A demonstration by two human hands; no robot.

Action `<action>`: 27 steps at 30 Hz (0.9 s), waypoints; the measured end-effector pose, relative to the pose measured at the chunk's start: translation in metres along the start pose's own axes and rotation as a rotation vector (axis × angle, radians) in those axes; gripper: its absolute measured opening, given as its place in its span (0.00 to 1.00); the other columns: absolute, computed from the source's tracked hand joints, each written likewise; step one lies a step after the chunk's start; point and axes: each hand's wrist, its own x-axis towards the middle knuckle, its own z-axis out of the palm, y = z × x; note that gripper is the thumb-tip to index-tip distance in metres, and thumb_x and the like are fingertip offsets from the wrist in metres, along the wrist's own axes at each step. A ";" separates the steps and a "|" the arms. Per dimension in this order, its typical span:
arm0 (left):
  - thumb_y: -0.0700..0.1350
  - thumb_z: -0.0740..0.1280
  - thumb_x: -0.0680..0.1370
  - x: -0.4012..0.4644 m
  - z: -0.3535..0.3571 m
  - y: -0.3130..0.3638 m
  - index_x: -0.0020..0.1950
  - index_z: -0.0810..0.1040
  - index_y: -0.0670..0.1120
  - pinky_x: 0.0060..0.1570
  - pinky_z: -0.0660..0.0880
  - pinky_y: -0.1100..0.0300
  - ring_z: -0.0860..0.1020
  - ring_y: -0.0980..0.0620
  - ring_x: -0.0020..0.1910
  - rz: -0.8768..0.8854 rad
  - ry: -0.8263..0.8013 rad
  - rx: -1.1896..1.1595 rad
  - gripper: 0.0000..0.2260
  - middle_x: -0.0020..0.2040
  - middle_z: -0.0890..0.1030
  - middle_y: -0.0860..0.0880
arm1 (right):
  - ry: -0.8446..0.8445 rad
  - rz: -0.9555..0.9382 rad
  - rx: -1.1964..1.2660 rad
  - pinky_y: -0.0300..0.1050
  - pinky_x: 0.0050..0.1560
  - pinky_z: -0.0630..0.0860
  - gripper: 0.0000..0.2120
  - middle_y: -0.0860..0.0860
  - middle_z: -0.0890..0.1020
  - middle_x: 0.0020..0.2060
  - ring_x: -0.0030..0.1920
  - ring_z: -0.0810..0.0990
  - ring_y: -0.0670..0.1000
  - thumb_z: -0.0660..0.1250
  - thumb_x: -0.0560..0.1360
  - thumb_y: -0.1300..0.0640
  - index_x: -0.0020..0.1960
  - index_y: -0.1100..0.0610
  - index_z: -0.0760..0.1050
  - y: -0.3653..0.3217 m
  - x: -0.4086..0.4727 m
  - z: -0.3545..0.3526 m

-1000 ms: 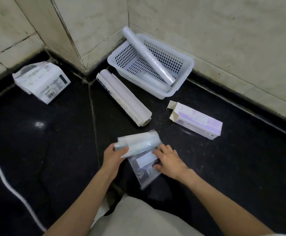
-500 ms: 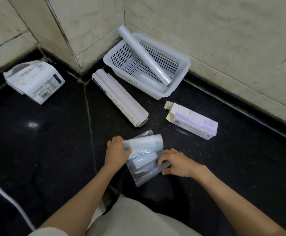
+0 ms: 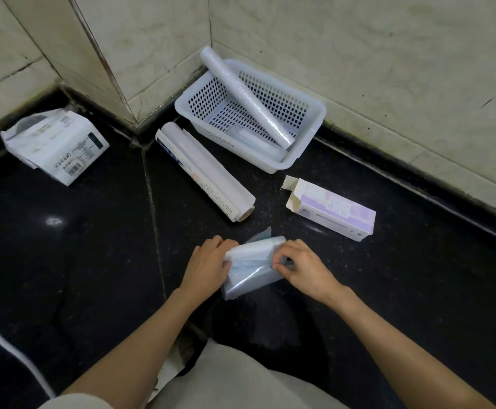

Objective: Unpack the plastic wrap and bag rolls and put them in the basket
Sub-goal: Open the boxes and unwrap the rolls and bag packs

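Low over the black floor I hold a short translucent bag roll (image 3: 254, 251) that sits in a clear plastic sleeve (image 3: 249, 280). My left hand (image 3: 208, 265) grips the roll's left end. My right hand (image 3: 300, 265) pinches the sleeve at the roll's right end. A white perforated basket (image 3: 308, 137) stands in the wall corner with a long thin roll (image 3: 246, 97) leaning across it and another roll (image 3: 255, 140) lying flat inside. A long wrapped plastic wrap roll (image 3: 204, 171) lies on the floor in front of the basket.
An opened purple and white carton (image 3: 333, 209) lies to the right of the long roll. A white printed package (image 3: 56, 146) sits at the left by the wall. A white cord (image 3: 8, 346) crosses the lower left floor. Tiled walls close off the back.
My right hand has moved from the sleeve's lower part up to the roll's right end and now pinches the plastic there. The roll and sleeve have turned more level between my hands.
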 end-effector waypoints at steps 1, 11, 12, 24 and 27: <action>0.40 0.63 0.76 0.000 0.000 -0.002 0.63 0.70 0.53 0.56 0.67 0.57 0.71 0.52 0.53 0.013 0.003 -0.019 0.17 0.56 0.73 0.50 | 0.014 -0.007 0.003 0.40 0.55 0.68 0.02 0.41 0.73 0.44 0.49 0.69 0.45 0.68 0.72 0.59 0.42 0.53 0.76 0.000 0.000 0.000; 0.51 0.62 0.78 -0.003 -0.005 -0.020 0.58 0.77 0.53 0.66 0.67 0.55 0.70 0.57 0.61 -0.163 -0.131 -0.667 0.10 0.58 0.73 0.55 | 0.060 -0.070 -0.078 0.39 0.65 0.56 0.02 0.50 0.76 0.61 0.65 0.68 0.48 0.64 0.75 0.59 0.46 0.56 0.75 -0.011 0.019 -0.004; 0.53 0.60 0.78 -0.002 -0.006 -0.021 0.57 0.78 0.53 0.66 0.66 0.56 0.70 0.57 0.61 -0.181 -0.133 -0.660 0.11 0.57 0.73 0.56 | 0.044 -0.061 -0.081 0.40 0.65 0.57 0.02 0.50 0.76 0.61 0.64 0.69 0.49 0.63 0.75 0.58 0.47 0.56 0.74 -0.013 0.023 -0.004; 0.53 0.67 0.74 -0.009 0.008 -0.012 0.52 0.80 0.49 0.60 0.57 0.59 0.64 0.52 0.65 -0.019 -0.158 -0.098 0.11 0.64 0.69 0.52 | -0.120 0.134 -0.073 0.45 0.47 0.74 0.03 0.51 0.80 0.44 0.46 0.78 0.52 0.62 0.75 0.57 0.43 0.53 0.72 -0.010 0.027 0.005; 0.49 0.67 0.74 -0.012 0.010 -0.008 0.54 0.75 0.49 0.61 0.60 0.58 0.67 0.51 0.62 -0.042 -0.083 -0.054 0.10 0.62 0.69 0.52 | -0.072 0.143 -0.112 0.48 0.51 0.74 0.04 0.52 0.79 0.46 0.49 0.76 0.53 0.63 0.74 0.59 0.42 0.56 0.75 -0.005 0.025 0.017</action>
